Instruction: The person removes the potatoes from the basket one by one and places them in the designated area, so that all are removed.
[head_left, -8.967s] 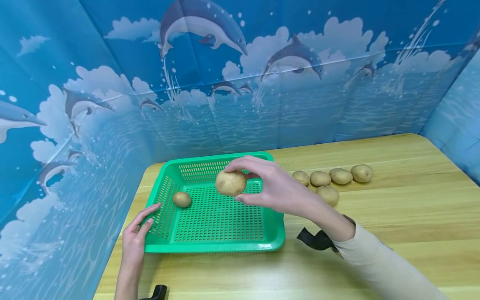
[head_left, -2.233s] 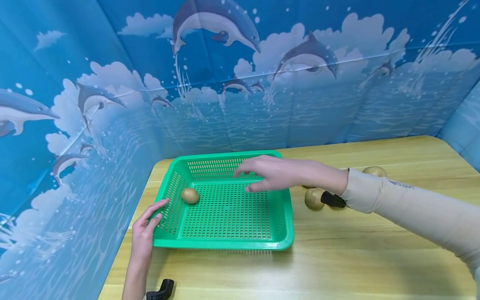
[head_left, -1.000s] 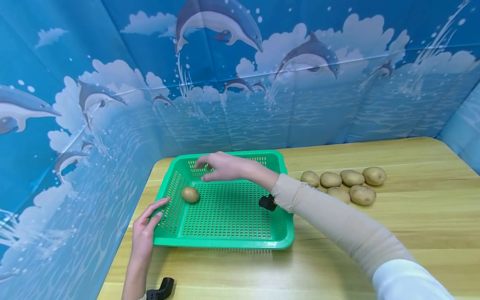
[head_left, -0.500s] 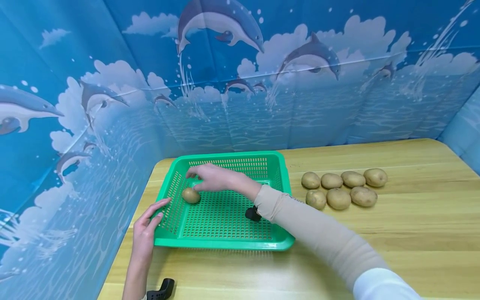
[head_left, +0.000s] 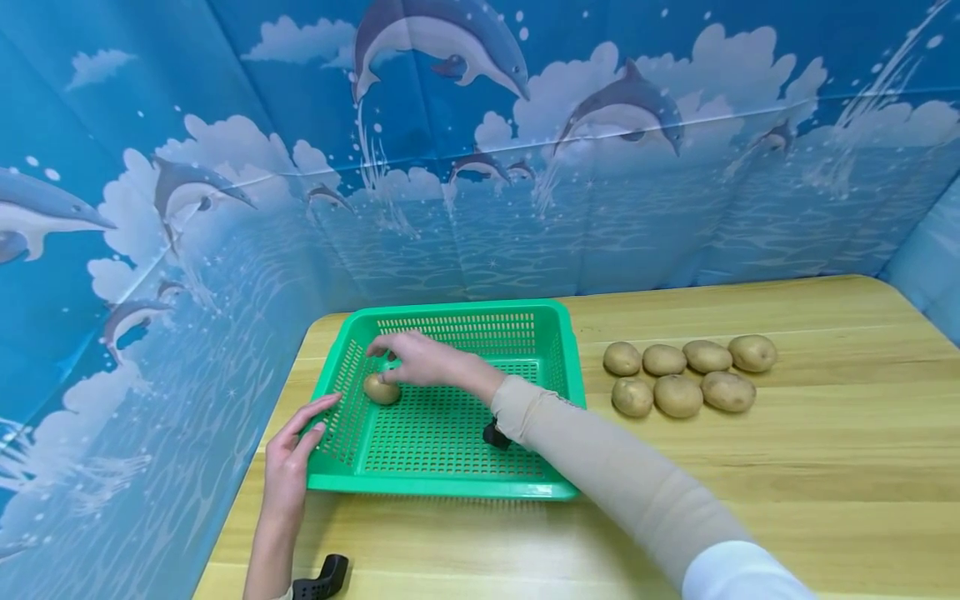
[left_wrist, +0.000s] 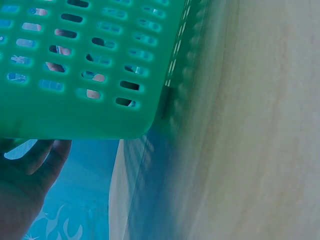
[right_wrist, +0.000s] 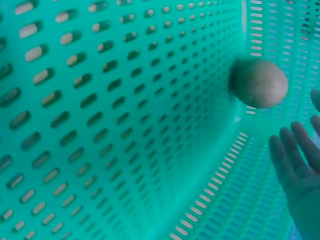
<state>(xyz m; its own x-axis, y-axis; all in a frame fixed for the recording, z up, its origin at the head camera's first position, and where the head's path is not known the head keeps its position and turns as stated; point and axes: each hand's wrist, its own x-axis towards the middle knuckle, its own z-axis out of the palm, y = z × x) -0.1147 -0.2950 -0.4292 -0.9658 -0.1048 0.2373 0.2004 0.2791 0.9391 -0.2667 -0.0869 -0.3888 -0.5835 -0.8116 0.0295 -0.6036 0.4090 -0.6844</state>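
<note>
Inside the green plastic basket (head_left: 465, 487) a single potato (head_left: 382, 389) lies near the left wall. My right hand (head_left: 420, 358) is held over it with fingers spread and bent. The right wrist view shows the potato (right_wrist: 261, 84) apart from the right hand (right_wrist: 300, 160), which holds nothing. My left hand (head_left: 288, 458) rests on the basket's left rim, fingertips over the edge. In the left wrist view, the left hand's (left_wrist: 25, 190) fingertips are hidden behind the rim of the basket (left_wrist: 115, 122).
Several potatoes (head_left: 678, 396) lie in two rows to the right of the basket on the wooden table (head_left: 840, 417). A blue dolphin-print cloth (head_left: 615, 217) hangs behind and to the left. Black wrist-worn pieces (head_left: 324, 579) sit at both wrists.
The potato held in my right hand nine seconds ago is out of it. Two rows of potatoes now show at right. Lately the right hand moved left and down to the basket's potato.
</note>
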